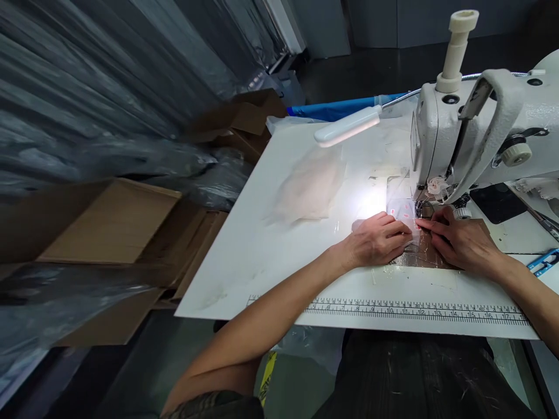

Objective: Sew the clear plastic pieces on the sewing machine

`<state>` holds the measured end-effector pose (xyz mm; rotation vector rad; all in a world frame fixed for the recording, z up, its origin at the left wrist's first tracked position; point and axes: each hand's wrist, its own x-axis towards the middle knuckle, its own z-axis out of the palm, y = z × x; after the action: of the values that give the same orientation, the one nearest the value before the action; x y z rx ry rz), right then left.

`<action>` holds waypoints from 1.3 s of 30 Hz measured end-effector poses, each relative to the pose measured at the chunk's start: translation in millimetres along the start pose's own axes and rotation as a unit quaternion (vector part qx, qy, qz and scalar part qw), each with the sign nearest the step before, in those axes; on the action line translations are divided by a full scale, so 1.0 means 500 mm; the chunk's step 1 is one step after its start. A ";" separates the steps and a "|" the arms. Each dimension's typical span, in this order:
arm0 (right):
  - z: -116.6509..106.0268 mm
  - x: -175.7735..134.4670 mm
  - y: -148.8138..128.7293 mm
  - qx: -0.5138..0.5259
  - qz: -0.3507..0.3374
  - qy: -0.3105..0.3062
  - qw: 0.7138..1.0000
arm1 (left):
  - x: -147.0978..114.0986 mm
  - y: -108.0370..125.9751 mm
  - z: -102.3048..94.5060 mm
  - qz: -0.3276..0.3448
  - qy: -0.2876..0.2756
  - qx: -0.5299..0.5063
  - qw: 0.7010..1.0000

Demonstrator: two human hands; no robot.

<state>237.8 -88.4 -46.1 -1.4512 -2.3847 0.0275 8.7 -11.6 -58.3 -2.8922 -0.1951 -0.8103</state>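
A small, pale, sheer fabric piece (404, 210) with pink marks lies under the needle area of a white sewing machine (471, 134). My left hand (379, 238) rests on its left and near side, fingers curled and pressed together on the cloth. From the right, my right hand (463, 237) holds the fabric's edge close to the presser foot, index finger reaching forward and the other fingers bent. Both hands lie over a brown plate (437, 256) on the machine bed. The underside of the fingers is hidden.
A lit lamp (348, 125) leans over the white table (244, 250). A pale, sheer fabric stack (312, 183) lies on the left. A printed ruler (414, 310) runs along the front edge. Blue thread snips (542, 262) and a dark phone-like slab (498, 202) are right. Cardboard boxes (111, 224) stand beyond.
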 end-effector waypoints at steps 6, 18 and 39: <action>-0.014 -0.011 -0.011 0.069 -0.053 -0.014 0.996 | -0.001 0.004 0.002 -0.002 -0.028 0.005 1.000; 0.005 -0.021 -0.013 0.045 -0.036 -0.007 0.998 | -0.005 -0.024 -0.029 -0.058 -0.001 0.023 0.998; 0.005 -0.023 -0.016 0.041 -0.020 -0.020 0.999 | 0.004 -0.017 -0.019 -0.082 -0.112 0.027 0.990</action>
<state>235.1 -101.8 -49.9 -1.3784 -2.4134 0.1435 4.2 -4.4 -48.1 -2.9393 -0.4757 -0.4889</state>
